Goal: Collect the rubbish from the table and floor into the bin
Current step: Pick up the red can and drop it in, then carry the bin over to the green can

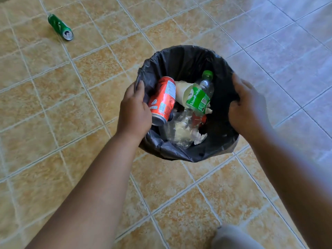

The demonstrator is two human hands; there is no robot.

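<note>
1. The right hand (pixel 248 106) is smeared by motion blur, and its fingertips vanish over the rim of the bin (pixel 188 58).
2. The left hand (pixel 133 112) hides its own fingers outside that rim.
3. A clear bottle (pixel 179 130) lies partly hidden under an orange can (pixel 164 99).
4. A pale blurred shape (pixel 231 238) is cut by the bottom edge.

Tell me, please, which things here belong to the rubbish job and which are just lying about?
Job: round bin lined with black plastic bag, gripped by left hand and right hand; orange metal can, green-labelled clear plastic bottle inside; green metal can, not yet binned.
Background: beige tiled floor.
</note>
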